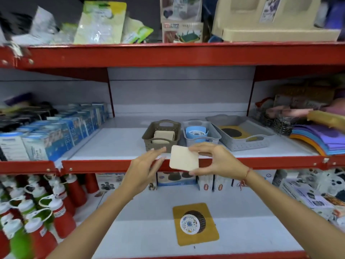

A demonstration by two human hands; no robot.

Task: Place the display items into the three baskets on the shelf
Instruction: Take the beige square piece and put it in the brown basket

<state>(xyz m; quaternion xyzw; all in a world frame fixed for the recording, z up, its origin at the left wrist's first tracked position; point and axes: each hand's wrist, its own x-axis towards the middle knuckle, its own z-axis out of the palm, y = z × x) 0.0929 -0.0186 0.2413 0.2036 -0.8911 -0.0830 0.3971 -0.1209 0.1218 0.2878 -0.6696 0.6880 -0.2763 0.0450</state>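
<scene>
My right hand (217,158) grips a cream square pad (183,158) by its right edge, in front of the middle shelf's red lip. My left hand (147,165) hovers open just left of the pad, fingertips close to its edge. Behind, on the middle shelf, stand three baskets: a brown basket (149,136) holding beige square pads, a small grey basket (214,136) holding a blue round item, and a larger grey basket (248,142) holding a yellow mat with a black disc. On the lower shelf lies a yellow mat (188,236) with a patterned round item (190,224) on it.
Blue boxes (61,131) fill the middle shelf's left side; coloured mats (317,139) are stacked at its right. Red and green squeeze bottles (37,212) crowd the lower left. Boxed goods (313,195) sit lower right. Packets and a beige plastic rack (270,21) are on the top shelf.
</scene>
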